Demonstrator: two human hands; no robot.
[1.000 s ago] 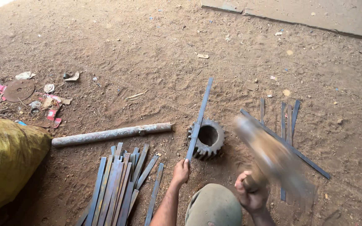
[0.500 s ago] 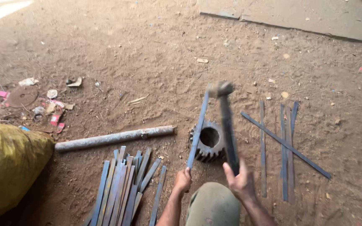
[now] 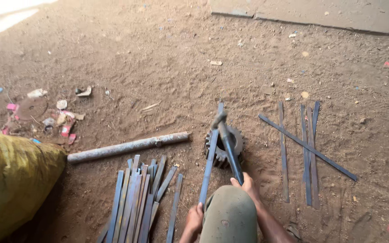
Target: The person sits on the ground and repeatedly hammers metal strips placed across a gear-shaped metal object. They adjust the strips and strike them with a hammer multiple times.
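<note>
My left hand [image 3: 195, 218] grips the near end of a long flat metal strip [image 3: 210, 157] that lies across a toothed steel gear [image 3: 225, 145] on the dirt floor. In my right hand [image 3: 247, 185] is a hammer [image 3: 227, 144] with a dark handle. Its head rests down on the strip over the gear. My knee [image 3: 229, 216] in olive cloth sits between my two arms at the bottom of the view.
A bundle of several flat metal strips [image 3: 140, 198] lies left of my left hand. A grey pipe [image 3: 127, 147] lies beyond it. More strips [image 3: 307, 148] are spread out on the right. A yellow sack [image 3: 12, 180] sits far left, scraps of litter [image 3: 46, 112] beyond it.
The hammer swung from a raised, blurred position on the right down onto the strip over the gear. My left hand kept its hold on the strip.
</note>
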